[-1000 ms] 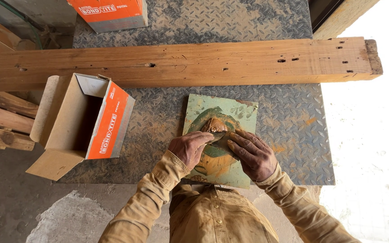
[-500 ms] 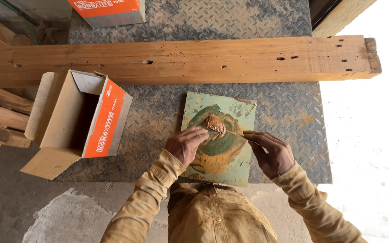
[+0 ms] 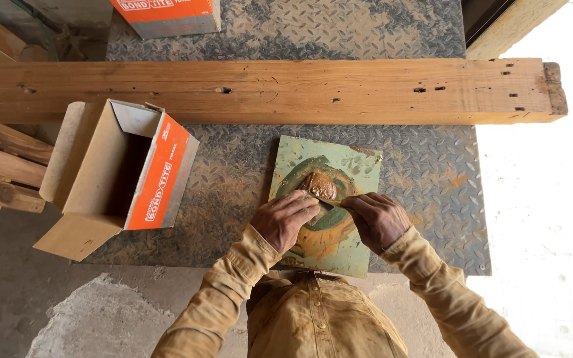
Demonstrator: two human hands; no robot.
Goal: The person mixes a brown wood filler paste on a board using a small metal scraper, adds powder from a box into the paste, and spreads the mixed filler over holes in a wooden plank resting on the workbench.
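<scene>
Basically, soft sticky brown lump of putty [image 3: 318,185] sits mid green square mixing board [image 3: 359,166] — left hand [image 3: 288,219] flat pinning board, right hand [image 3: 379,219] closed on thin blade [image 3: 329,201] — looks smeary, so handle by blade only.

Tan, paste-stained work shirt with long sleeves and buttoned cuffs

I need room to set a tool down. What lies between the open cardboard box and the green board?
In the head view, only bare, dust-smeared metal tread plate separates the open cardboard box from the green board.
</scene>
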